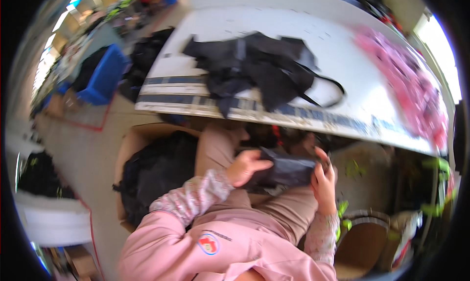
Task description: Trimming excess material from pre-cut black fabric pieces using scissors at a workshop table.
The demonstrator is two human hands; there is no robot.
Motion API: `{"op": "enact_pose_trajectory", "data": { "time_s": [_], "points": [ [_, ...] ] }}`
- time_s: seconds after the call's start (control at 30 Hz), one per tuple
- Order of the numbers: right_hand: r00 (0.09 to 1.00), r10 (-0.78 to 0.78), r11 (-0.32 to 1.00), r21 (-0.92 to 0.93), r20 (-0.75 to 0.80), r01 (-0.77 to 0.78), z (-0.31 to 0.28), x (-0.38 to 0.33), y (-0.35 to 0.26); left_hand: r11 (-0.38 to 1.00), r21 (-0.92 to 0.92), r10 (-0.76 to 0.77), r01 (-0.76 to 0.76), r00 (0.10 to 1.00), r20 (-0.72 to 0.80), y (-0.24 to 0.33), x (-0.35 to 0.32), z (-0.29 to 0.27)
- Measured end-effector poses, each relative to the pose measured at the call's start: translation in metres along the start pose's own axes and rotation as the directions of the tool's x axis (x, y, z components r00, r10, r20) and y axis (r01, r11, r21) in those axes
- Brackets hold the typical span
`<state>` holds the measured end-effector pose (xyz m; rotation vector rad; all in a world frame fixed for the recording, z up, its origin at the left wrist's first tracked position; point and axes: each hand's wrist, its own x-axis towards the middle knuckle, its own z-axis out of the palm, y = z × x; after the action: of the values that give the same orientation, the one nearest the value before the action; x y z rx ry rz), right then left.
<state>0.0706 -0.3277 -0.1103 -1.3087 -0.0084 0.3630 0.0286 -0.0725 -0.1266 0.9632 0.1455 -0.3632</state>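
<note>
- Fingers of my left hand (242, 169) grip the left end of a black piece (290, 170), the thumb lying on top of it.
- My right hand (324, 185) has its fingers closed on the right end of the same black piece, thumb and forefinger pointing to the far side.
- The black piece is stretched between my two hands, above my brown trousers (293, 210) and just on the near side of the worktop (338, 46); it is blurred, so I cannot tell whether it is cloth or plastic.
- On the worktop, left of its middle, dark cloth (254, 68) lies in a loose heap, a black strap (339, 87) looping out to the right.
- Pink plastic (399, 80) lies crumpled along the worktop's right side.
- Near me on the left, a cardboard box (126, 146) holds black stuff (159, 175).
- Farther left, a blue bin (105, 77) is on the floor (73, 148).
</note>
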Motion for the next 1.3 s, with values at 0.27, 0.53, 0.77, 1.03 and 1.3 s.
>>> {"op": "enact_pose_trajectory", "data": {
  "time_s": [0.27,0.53,0.77,1.03,1.3],
  "points": [
    [0.986,-0.132,0.962,-0.252,-0.097,0.104,0.006,-0.011,-0.018,0.919,0.314,0.235,-0.238,0.971,0.049,0.026,-0.002,0.007],
    [0.886,-0.428,0.802,-0.528,-0.181,0.279,0.007,0.011,-0.026,0.868,0.311,0.412,-0.387,0.911,-0.014,0.028,0.006,0.009],
    [0.87,-0.489,0.675,-0.603,0.066,0.425,0.067,-0.03,-0.023,0.673,0.624,0.408,-0.398,0.903,0.137,0.009,0.005,0.03],
    [0.885,-0.452,0.614,-0.679,0.116,0.402,0.077,-0.015,0.008,0.458,0.698,0.501,-0.55,0.809,0.308,0.026,-0.014,0.031],
    [0.854,-0.48,0.495,-0.742,0.199,0.451,0.075,-0.023,-0.008,0.552,0.697,0.383,-0.458,0.881,0.276,0.024,-0.015,0.027]
  ]
}}
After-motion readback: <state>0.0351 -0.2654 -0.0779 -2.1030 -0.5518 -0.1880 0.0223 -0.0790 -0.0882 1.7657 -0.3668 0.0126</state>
